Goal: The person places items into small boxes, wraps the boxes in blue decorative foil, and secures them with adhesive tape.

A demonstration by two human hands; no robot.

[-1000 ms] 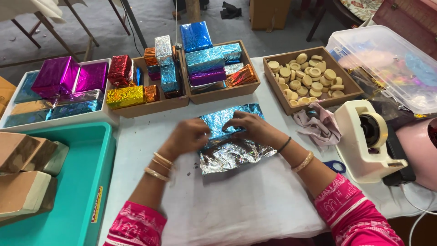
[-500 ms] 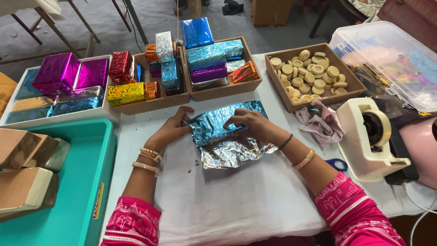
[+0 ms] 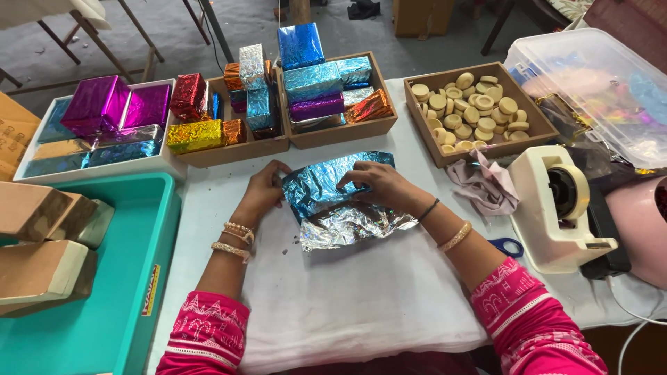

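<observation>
Bright even light, foil glare, edges maybe warped

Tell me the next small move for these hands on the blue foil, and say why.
Probably fold the loose silver-side flap up over the block. The left hand pins the blue foil at its left edge, the right hand presses on top, and the near flap lies crumpled flat on the white cloth, not yet wrapped.
</observation>
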